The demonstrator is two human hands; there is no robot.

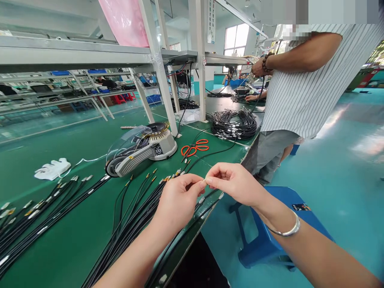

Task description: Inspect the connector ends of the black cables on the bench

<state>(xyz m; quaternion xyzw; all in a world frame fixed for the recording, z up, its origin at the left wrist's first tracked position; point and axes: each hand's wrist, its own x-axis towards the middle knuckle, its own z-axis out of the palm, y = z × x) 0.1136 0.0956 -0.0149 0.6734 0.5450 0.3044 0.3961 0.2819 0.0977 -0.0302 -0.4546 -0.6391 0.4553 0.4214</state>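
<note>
Two hands work at the bench edge. The left hand (179, 201) and the right hand (236, 185) meet at the centre, thumbs and forefingers closed in a fine pinch on one tiny pale wire end (204, 180); the other fingers curl loosely, and its exact form is too small to tell. One silver bangle (284, 229) circles the right wrist. Dozens of thin black cables (129, 214), tipped with small metal terminals, fan out at 8 o'clock across the green bench mat (69, 256), and a second fan (39, 222) lies at 9 o'clock. These cables probably handle as light, limp and springy, tangle easily, and are best taken by the sheath just behind the terminal, since the tips look delicate. Farther out lie one pair of orange scissors (194, 147) at 12 o'clock, one tape dispenser (147, 146) at 10 o'clock and one bunch of white gloves (52, 169) at 9 o'clock. One blue stool (264, 230) stands at 4 o'clock. One coiled bundle of black cables (234, 124) lies at 1 o'clock, beside one co-worker in a striped shirt (303, 84) at 2 o'clock.
</note>
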